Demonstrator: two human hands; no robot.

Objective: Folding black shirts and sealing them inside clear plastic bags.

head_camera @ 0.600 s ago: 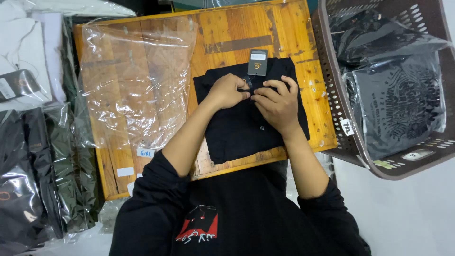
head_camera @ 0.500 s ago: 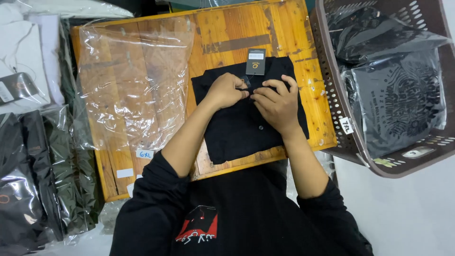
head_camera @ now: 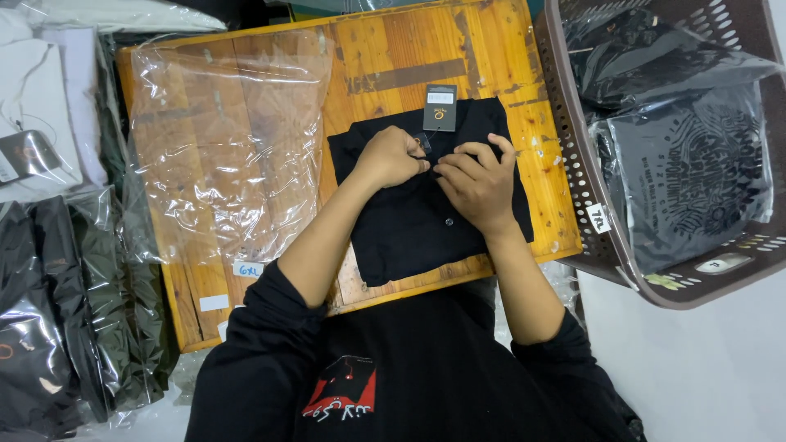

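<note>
A folded black shirt [head_camera: 409, 225] lies on a wooden board [head_camera: 483, 49], with a dark hang tag [head_camera: 440, 107] at its collar. My left hand [head_camera: 390, 157] and my right hand [head_camera: 476, 182] rest side by side on the shirt's upper front, near the collar and button line. Both pinch the fabric there, fingers curled. A small button shows just below my right hand.
An empty clear plastic bag [head_camera: 221, 147] lies on the board's left half. A brown perforated basket [head_camera: 602, 237] at the right holds bagged black garments [head_camera: 696, 172]. Bagged dark, olive and white clothes [head_camera: 74, 295] are stacked at the left.
Both hands stay on the shirt near the collar; my fingers have shifted slightly. The shirt and tag have not moved.
</note>
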